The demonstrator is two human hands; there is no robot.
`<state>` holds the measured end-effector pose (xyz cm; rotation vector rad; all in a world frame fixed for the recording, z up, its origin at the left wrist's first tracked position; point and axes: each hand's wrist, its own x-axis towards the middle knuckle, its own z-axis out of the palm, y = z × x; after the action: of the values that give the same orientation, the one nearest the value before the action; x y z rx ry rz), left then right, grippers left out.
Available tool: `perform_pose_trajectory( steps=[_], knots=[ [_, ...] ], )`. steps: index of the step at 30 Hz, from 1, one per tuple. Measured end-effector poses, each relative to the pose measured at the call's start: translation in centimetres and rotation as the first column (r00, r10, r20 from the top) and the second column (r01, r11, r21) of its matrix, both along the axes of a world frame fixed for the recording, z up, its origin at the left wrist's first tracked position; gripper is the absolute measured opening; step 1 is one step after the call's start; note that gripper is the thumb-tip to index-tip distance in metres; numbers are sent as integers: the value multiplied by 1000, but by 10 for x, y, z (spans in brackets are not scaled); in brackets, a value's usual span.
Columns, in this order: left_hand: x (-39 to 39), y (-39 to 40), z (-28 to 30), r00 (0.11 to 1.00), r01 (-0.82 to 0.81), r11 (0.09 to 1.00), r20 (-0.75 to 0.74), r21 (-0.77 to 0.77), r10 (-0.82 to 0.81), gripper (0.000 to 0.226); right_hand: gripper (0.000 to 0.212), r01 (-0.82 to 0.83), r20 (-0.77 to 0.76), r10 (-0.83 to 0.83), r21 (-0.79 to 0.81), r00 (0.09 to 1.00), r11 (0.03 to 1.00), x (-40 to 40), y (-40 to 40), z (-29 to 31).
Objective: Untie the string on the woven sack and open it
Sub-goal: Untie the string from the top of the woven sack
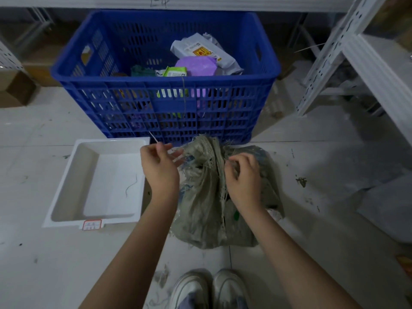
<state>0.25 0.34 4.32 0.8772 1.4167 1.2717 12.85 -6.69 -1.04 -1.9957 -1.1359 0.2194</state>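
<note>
A dirty grey-green woven sack [200,210] lies on the floor in front of me, its frayed, bunched neck [206,148] pointing toward the blue crate. My left hand [159,168] is at the left of the neck and pinches a thin pale string [153,137] that sticks up and to the left from its fingertips. My right hand [244,177] rests on the right side of the neck, fingers curled into the fabric and loose threads. Whether a knot remains is hidden by the folds.
A large blue slotted crate [165,103] holding several parcels stands just behind the sack. A white plastic tray [66,197] with a short thread in it lies at the left. White metal shelving [347,63] rises at the right. My shoes [211,288] are below the sack.
</note>
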Motion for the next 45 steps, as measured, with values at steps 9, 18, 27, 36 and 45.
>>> perform_pose_trajectory(
  steps=[9,18,27,36,45],
  knots=[
    [3,-14,10,872,20,966,477,-259,110,30,23,52,-993,-118,-117,28,992,-57,11,65],
    [-36,-8,24,907,87,974,421,-210,10,12,7,4,-961,-97,-99,259,995,-74,40,92],
    [-127,42,-21,980,190,912,21,-363,-196,12,19,-482,-734,133,-287,666,828,-150,111,46],
    [-189,80,-130,793,84,889,-510,-451,-334,14,13,-480,-342,340,-534,876,696,-217,152,-76],
    [-199,95,-179,528,58,835,-693,-547,-491,21,19,-435,72,723,-756,687,489,-242,161,-110]
  ],
)
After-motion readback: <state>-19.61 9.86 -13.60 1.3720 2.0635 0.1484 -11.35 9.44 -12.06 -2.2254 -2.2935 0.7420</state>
